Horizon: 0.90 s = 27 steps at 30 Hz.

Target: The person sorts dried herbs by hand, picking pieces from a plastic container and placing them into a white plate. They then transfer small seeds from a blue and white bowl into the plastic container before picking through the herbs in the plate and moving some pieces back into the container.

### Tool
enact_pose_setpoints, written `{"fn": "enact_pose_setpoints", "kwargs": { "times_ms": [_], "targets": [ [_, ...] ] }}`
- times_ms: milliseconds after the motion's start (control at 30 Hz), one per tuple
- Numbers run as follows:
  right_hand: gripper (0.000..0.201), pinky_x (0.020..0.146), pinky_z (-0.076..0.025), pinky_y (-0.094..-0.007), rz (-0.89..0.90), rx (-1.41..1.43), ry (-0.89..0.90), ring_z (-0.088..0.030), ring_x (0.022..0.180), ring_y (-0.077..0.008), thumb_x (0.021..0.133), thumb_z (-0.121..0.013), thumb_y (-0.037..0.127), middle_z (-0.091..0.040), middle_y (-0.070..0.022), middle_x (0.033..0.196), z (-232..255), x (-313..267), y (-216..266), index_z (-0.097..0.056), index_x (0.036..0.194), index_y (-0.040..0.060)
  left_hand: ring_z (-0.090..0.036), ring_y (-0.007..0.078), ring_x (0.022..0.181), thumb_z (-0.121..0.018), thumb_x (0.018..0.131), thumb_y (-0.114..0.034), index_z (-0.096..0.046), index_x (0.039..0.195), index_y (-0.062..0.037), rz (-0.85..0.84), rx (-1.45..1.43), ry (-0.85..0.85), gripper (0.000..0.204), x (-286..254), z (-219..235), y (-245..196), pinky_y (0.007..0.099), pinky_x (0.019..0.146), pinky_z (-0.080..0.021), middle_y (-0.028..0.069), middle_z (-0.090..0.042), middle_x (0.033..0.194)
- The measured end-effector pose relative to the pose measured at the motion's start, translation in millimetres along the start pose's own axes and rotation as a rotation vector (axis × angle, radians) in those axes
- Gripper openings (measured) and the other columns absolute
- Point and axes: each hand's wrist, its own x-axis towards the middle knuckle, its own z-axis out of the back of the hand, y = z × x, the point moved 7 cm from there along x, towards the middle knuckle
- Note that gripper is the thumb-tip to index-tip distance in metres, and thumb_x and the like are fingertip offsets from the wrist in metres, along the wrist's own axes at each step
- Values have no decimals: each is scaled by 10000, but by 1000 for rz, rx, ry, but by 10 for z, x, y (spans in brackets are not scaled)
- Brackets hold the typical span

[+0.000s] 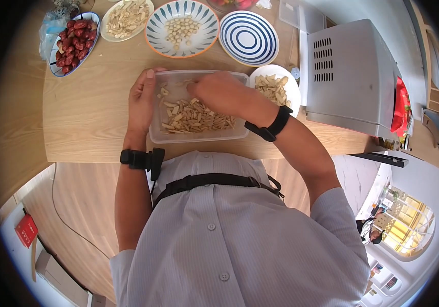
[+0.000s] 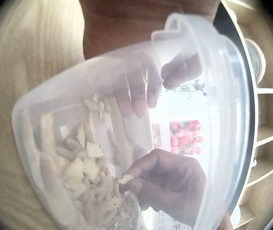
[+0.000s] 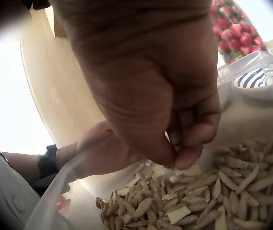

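Observation:
A clear plastic box (image 1: 199,138) on the table holds a heap of pale dried slices (image 1: 194,116). My left hand (image 1: 141,100) grips the box's left side, thumb near the upper rim and fingers against the outer wall. Inside the box, my right hand (image 1: 222,93) has its fingertips down at the far part. In the left wrist view the right hand (image 2: 167,184) pinches a small pale piece (image 2: 126,178) between thumb and finger. The right wrist view shows the right hand (image 3: 165,96) with curled fingers just over the pieces (image 3: 179,214).
A white plate of slices (image 1: 271,89) stands right of the box. Behind are a blue-ringed plate (image 1: 248,38), a bowl with round pale pieces (image 1: 181,31), a plate of slices (image 1: 126,19) and a dish of red dates (image 1: 76,45). A grey appliance (image 1: 350,77) stands at the right.

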Motion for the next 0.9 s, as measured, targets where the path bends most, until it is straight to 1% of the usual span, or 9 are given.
{"fn": "enact_pose_setpoints", "kwargs": {
  "times_ms": [100, 200, 300, 400, 500, 600, 700, 800, 900],
  "targets": [
    [124, 695, -567, -496, 3, 10, -26, -725, 827, -400, 812, -669, 44, -714, -184, 826, 11, -12, -10, -718, 924, 30, -621, 106, 1021, -480, 1128, -364, -698, 1201, -32, 3, 0, 4, 404, 6, 10, 19, 281, 939, -499, 26, -707, 1099],
    [122, 701, -570, -494, 2, -13, 2, -725, 835, -400, 803, -673, 36, -716, -186, 834, 20, -38, -17, -718, 915, 22, -630, 110, 1024, -484, 1126, -368, -696, 1211, -31, 4, 8, 3, 408, 9, 15, 24, 285, 942, -507, 32, -709, 1108],
    [104, 697, -569, -497, 46, -23, -72, -727, 835, -401, 806, -670, 41, -716, -187, 828, 73, -118, -25, -719, 895, 16, -631, 111, 1024, -487, 1125, -368, -696, 1213, -30, 7, 3, 2, 406, 1, 10, 15, 285, 943, -506, 32, -710, 1109],
    [115, 729, -561, -492, -40, -97, 104, -703, 866, -388, 833, -684, 61, -680, -159, 876, -3, -123, -71, -693, 943, 29, -630, 110, 1024, -490, 1124, -369, -697, 1214, -31, 10, 2, 2, 407, -10, 6, -5, 284, 942, -506, 32, -711, 1106],
    [109, 722, -557, -484, -11, -120, 106, -709, 874, -382, 849, -682, 63, -692, -159, 896, 62, -157, -17, -696, 953, 33, -628, 109, 1019, -487, 1125, -370, -698, 1211, -29, 16, 2, -2, 411, -7, 3, -1, 282, 940, -504, 31, -712, 1098],
    [105, 717, -559, -457, -41, 112, -1, -712, 868, -379, 878, -702, 53, -715, -158, 924, 501, -361, 24, -700, 980, 26, -625, 108, 1014, -480, 1127, -368, -701, 1205, -25, 2, 28, -13, 416, -16, 2, -29, 279, 937, -502, 29, -711, 1092],
    [123, 694, -560, -412, -103, 276, -201, -714, 792, -326, 897, -731, 44, -730, -152, 937, 822, -718, -169, -712, 1017, 19, -623, 107, 1008, -477, 1127, -369, -703, 1198, -20, -6, 46, -21, 422, -19, 10, -30, 278, 937, -499, 28, -710, 1089],
    [128, 743, -550, -438, -344, 384, -238, -698, 846, -368, 879, -730, 30, -723, -170, 908, 964, -1141, -377, -709, 1002, 3, -624, 109, 1013, -482, 1124, -373, -703, 1199, -16, -12, 62, -25, 427, -11, 22, -9, 278, 941, -497, 28, -711, 1091],
    [148, 754, -556, -423, -597, 392, -183, -697, 850, -373, 892, -719, 21, -729, -178, 929, 972, -1551, -637, -719, 1039, 3, -627, 111, 1023, -489, 1121, -373, -703, 1204, -11, -14, 66, -28, 429, 4, 36, 25, 278, 946, -496, 30, -713, 1100]
  ]
}}
